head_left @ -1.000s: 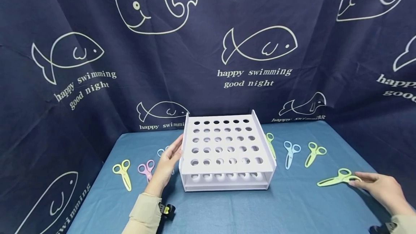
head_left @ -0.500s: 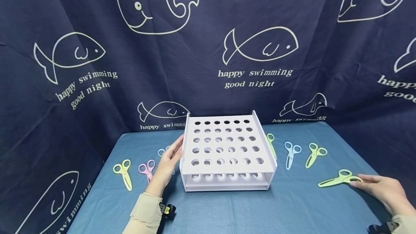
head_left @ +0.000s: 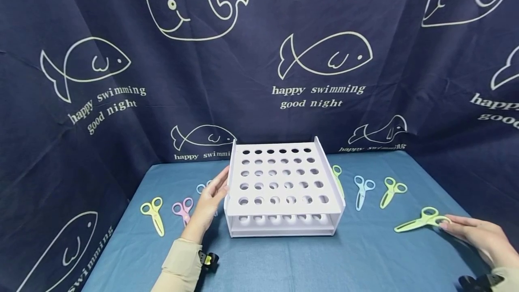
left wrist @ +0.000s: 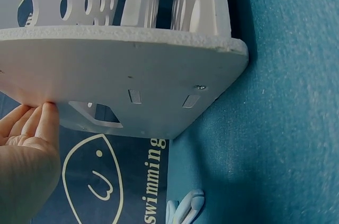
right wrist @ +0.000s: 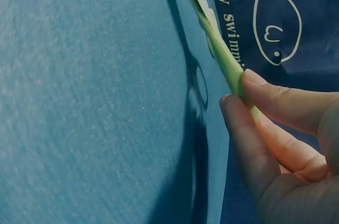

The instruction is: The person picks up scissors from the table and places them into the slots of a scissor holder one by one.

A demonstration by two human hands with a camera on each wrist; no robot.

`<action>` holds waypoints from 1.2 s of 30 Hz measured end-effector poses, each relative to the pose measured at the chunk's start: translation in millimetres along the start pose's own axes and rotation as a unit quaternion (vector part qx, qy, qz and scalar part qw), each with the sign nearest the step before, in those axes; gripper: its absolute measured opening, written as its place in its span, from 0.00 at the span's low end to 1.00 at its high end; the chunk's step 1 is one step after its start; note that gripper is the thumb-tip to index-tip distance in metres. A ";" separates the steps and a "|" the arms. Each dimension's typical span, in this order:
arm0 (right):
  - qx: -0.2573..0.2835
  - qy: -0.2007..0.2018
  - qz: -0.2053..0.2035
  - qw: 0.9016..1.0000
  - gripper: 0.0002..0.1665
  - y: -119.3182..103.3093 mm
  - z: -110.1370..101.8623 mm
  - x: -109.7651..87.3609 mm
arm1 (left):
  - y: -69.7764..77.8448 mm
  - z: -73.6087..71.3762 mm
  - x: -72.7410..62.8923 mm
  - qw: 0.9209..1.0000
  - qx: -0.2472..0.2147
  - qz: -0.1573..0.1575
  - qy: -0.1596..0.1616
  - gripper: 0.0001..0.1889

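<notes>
White rack (head_left: 279,178), holes in rows: placed at mid-tabletop (head_left: 284,262), taken as clock centre, twelve at the far side. Left hand (head_left: 212,196): positioned at nine o'clock, fingers loosely extended side by side, fingertips laid against the rack's side panel. Lime scissors (head_left: 422,221): one handle loop pinched between thumb and fingers of the right hand (head_left: 482,239), between three and four o'clock, tip directed toward nine; handles raised clear of the tabletop; whether the tip is lifted cannot be told. Toward three o'clock, laid flat: green scissors (head_left: 339,183), partly hidden by the rack; blue scissors (head_left: 362,193); yellow-green scissors (head_left: 391,191). Toward nine: light-blue scissors (left wrist: 195,203), partly covered by the left hand; pink scissors (head_left: 184,212); yellow scissors (head_left: 154,215). Twelve o'clock: navy curtain (head_left: 243,89), printed with fish.
</notes>
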State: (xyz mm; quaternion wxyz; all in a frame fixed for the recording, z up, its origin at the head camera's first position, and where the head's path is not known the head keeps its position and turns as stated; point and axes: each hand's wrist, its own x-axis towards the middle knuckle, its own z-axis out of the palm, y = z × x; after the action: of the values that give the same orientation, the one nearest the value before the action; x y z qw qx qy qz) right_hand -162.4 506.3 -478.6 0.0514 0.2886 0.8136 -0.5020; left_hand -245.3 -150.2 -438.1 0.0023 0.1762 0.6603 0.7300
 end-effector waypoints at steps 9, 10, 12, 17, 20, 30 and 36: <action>0.068 -0.003 -0.005 0.998 0.22 -4.1 -0.1 -6.9 | 1.5 0.3 0.5 1.000 0.005 -0.002 -0.002 0.29; 0.074 -0.002 -0.005 0.997 0.25 -5.1 -0.2 -6.2 | 1.7 0.2 0.7 1.000 0.004 -0.002 -0.002 0.29; 0.063 0.007 -0.029 0.998 0.38 -6.1 -1.3 -1.8 | 2.0 0.1 1.1 1.000 0.003 -0.001 -0.002 0.28; 0.078 0.012 -0.033 0.996 0.38 -8.7 -2.7 0.5 | 1.7 -0.2 1.1 1.000 0.001 -0.002 -0.002 0.28; 0.080 0.017 -0.031 0.996 0.41 -11.0 -1.9 -0.1 | 1.4 -0.3 0.8 1.000 0.001 -0.002 -0.002 0.28; 0.101 0.021 -0.048 0.994 0.36 -21.8 -1.9 -11.5 | 1.5 -0.3 0.3 1.000 0.001 0.007 -0.005 0.28; 0.195 -0.042 -0.068 0.978 0.14 -24.7 -7.0 -19.9 | 1.2 -0.8 0.4 1.000 0.003 0.003 -0.005 0.28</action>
State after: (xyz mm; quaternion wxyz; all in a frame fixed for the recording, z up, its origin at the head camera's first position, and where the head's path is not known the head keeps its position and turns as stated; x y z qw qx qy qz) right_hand -157.3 495.7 -448.3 -0.0059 0.2156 0.7149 -0.6651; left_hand -245.5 -151.1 -436.9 0.0030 0.1815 0.6624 0.7269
